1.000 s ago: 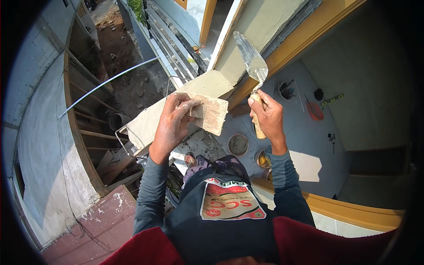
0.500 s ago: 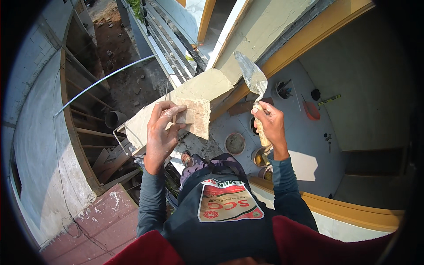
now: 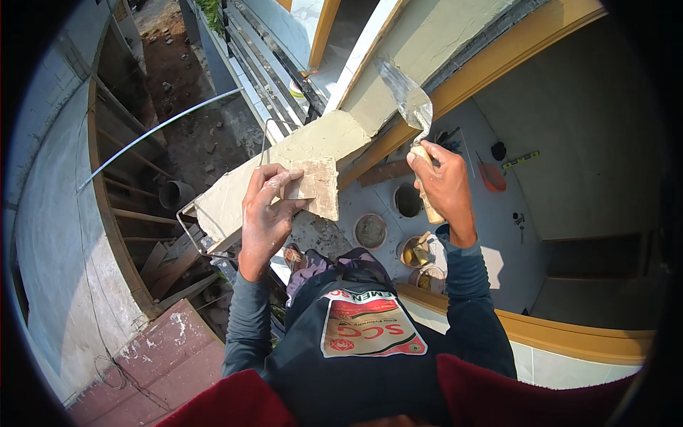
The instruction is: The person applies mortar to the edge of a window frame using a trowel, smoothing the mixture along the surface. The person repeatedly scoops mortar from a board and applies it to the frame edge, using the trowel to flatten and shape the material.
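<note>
My left hand [image 3: 265,217] grips a small wooden float [image 3: 325,186] by the block on its face, fingers bent round it. Cream plaster clings to the float's edges. It is over a narrow ledge [image 3: 329,136] coated in cream plaster; whether they touch I cannot tell. In my right hand [image 3: 448,188] is a pointed trowel [image 3: 413,104], held by its wooden handle. Its metal blade, smeared with plaster, points up and away in front of the plastered wall strip [image 3: 445,32]. The trowel is apart from the float.
Several buckets, one with grey mortar [image 3: 371,231], stand on the tiled floor below at right. A yellow spirit level [image 3: 521,160] lies beyond an orange scoop [image 3: 492,176]. A bent metal rod [image 3: 186,219] hugs the ledge. A pale pipe [image 3: 153,132] spans the drop at left.
My right hand has lifted the trowel slightly up and to the right. The left hand keeps its hold on the float with little movement. The whole view has shifted a little.
</note>
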{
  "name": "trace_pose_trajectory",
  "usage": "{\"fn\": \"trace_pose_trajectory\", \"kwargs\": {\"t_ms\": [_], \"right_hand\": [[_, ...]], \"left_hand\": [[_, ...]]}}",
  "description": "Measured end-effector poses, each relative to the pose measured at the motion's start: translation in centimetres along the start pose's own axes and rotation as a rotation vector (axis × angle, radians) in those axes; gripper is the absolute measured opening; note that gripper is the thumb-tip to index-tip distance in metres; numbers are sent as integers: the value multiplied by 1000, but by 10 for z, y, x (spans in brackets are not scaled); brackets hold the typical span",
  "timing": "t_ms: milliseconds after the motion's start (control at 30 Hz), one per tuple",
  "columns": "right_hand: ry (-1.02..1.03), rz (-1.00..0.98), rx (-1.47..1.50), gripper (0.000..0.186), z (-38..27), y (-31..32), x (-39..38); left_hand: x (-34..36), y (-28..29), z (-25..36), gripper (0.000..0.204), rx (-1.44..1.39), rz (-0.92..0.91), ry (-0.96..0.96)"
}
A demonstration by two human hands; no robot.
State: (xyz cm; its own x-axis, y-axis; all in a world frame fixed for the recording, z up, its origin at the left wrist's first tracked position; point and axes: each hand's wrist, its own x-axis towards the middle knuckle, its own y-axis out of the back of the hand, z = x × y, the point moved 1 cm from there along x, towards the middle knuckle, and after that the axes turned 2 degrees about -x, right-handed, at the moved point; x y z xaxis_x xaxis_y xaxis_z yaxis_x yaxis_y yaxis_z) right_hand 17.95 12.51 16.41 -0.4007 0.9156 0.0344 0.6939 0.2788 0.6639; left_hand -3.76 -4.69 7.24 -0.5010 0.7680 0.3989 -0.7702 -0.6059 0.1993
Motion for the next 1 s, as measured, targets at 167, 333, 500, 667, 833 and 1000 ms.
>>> {"fn": "trace_pose_trajectory", "kwargs": {"t_ms": [167,333,500,667,833,1000], "right_hand": [[42,87,165,41,-28,21,3],[119,145,270,40,-18,12,-4],[54,-105,-99,38,36,-22,-3],[173,-124,-277,36,43,-36,13],[-12,-29,-69,31,-12,-5,-1],[-29,105,31,38,-59,29,-6]], "left_hand": [[-5,2,-3,51,30,11,13],[-11,5,-9,50,21,38,28],[-10,6,-9,51,9,33,44],[-3,3,-8,51,38,24,-7],[-2,-2,-15,51,-10,22,12],[-3,-7,-18,50,-23,6,24]]}}
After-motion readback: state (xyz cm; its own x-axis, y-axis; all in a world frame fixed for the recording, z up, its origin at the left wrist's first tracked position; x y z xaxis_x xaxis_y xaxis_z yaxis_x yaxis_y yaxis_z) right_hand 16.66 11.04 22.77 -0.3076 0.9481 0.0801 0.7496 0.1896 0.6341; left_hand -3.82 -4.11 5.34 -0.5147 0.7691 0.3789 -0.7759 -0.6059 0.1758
